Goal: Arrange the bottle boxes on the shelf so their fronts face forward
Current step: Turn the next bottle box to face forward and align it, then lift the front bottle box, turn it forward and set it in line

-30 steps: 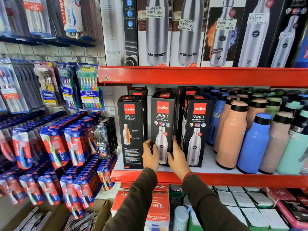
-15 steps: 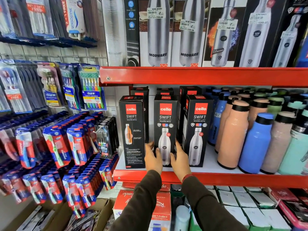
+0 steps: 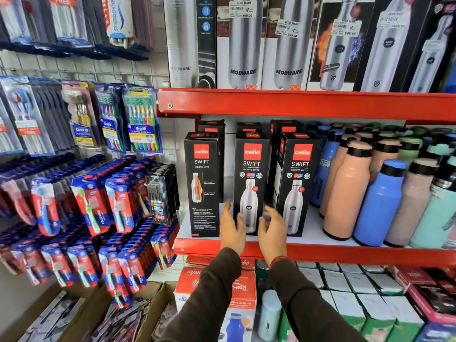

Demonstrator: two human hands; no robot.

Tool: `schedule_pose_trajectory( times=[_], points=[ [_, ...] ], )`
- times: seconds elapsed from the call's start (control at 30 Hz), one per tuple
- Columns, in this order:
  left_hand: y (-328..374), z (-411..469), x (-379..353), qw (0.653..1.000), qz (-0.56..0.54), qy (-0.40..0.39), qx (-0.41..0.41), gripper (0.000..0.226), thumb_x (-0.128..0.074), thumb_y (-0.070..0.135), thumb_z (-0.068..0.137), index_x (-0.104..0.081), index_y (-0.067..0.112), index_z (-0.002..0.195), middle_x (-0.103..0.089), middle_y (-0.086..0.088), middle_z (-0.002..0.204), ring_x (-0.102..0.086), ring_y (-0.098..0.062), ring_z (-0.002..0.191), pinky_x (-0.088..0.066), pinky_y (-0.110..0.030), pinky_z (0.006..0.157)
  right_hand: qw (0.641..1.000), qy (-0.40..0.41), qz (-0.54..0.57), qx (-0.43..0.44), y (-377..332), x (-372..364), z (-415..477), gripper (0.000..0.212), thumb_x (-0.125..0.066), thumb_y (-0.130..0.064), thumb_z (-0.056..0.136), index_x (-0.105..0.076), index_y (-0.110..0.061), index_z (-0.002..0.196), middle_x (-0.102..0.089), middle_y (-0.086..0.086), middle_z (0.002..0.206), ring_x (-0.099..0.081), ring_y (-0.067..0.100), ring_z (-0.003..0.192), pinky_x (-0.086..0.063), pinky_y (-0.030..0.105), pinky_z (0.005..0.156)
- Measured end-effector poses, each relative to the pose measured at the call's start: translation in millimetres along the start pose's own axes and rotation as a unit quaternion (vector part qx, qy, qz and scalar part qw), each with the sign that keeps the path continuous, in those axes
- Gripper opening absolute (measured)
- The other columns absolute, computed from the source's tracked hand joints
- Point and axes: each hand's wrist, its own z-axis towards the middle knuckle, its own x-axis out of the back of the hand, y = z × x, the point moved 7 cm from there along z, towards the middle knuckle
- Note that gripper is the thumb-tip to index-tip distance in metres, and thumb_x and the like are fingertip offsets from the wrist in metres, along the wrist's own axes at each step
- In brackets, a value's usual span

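Three black Cello Swift bottle boxes stand in a front row on the red-edged shelf [image 3: 345, 254]. The middle box [image 3: 251, 169] and the right box [image 3: 299, 174] show the steel-bottle front. The left box [image 3: 202, 183] shows a face with a small orange bottle and text. More boxes [image 3: 212, 124] stand behind them, mostly hidden. My left hand [image 3: 232, 230] and my right hand [image 3: 272, 233] hover blurred at the foot of the middle box, one on each side, fingers spread and holding nothing.
Loose peach, blue and mint bottles [image 3: 345, 193] crowd the shelf to the right of the boxes. Taller steel-bottle boxes [image 3: 244, 43] fill the shelf above. Toothbrush packs [image 3: 118, 208] hang at the left. Cartons [image 3: 237, 292] sit below.
Both hands gripped the sides of the middle box before. Now they have come off it, drawn slightly back and spread open. The middle box stands square, front forward.
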Motion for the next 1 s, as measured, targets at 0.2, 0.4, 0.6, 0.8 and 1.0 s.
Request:
schedule_pose_trajectory(
  times=[0.2, 0.4, 0.6, 0.8, 1.0],
  points=[
    [-1.0, -35.6, 81.7, 0.990, -0.039, 0.113, -0.078, 0.027, -0.045, 0.021, 0.100, -0.051, 0.023, 0.126, -0.058, 0.003, 0.121, -0.056, -0.011, 0.116, -0.048, -0.033, 0.102, 0.993, 0.052, 0.056, 0.093, -50.5, -25.4, -58.9, 0.023, -0.051, -0.015, 0.096, -0.058, -0.022, 0.117, -0.055, -0.002, 0.103, -0.056, 0.005, 0.090, -0.046, 0.017, 0.076],
    [7.3, -19.1, 109.2, 0.974, 0.031, 0.203, -0.095, 0.041, -0.051, 0.015, 0.097, -0.043, 0.014, 0.137, -0.044, -0.006, 0.136, -0.038, -0.011, 0.127, -0.027, -0.020, 0.109, 0.990, -0.077, 0.065, 0.095, -66.9, -60.2, -47.4, 0.041, -0.047, -0.016, 0.099, -0.047, -0.019, 0.140, -0.055, -0.002, 0.135, -0.057, 0.004, 0.114, -0.043, 0.012, 0.096],
    [-31.6, 28.0, 125.9, 0.998, 0.040, 0.030, 0.034, 0.051, -0.042, 0.033, 0.100, -0.034, 0.016, 0.148, -0.040, -0.006, 0.152, -0.034, -0.020, 0.143, -0.026, -0.029, 0.120, 0.982, -0.188, 0.029, 0.004, -70.4, -106.0, -41.9, 0.057, -0.041, -0.015, 0.100, -0.020, -0.013, 0.153, -0.033, 0.007, 0.157, -0.032, 0.021, 0.145, -0.025, 0.026, 0.116],
    [-33.7, 34.8, 133.9, 0.998, -0.022, 0.013, 0.059, 0.041, -0.046, 0.019, 0.101, -0.048, 0.011, 0.140, -0.059, -0.004, 0.127, -0.050, -0.007, 0.115, -0.034, 0.010, 0.075, 0.982, -0.185, 0.024, 0.011, -69.9, -116.3, -41.3, 0.062, -0.055, -0.012, 0.093, -0.029, -0.016, 0.149, -0.049, 0.004, 0.143, -0.044, 0.018, 0.135, -0.032, 0.020, 0.104],
    [-38.4, 41.0, 142.9, 0.992, -0.108, 0.010, 0.069, 0.039, -0.063, 0.043, 0.088, -0.062, 0.033, 0.125, -0.069, 0.004, 0.124, -0.066, -0.009, 0.113, -0.052, -0.044, 0.102, 0.987, -0.148, 0.046, 0.042, -85.7, -114.8, -35.3, 0.089, -0.079, -0.023, 0.076, -0.029, -0.022, 0.149, -0.052, 0.001, 0.140, -0.048, 0.014, 0.130, -0.041, 0.034, 0.111]
  ],
)
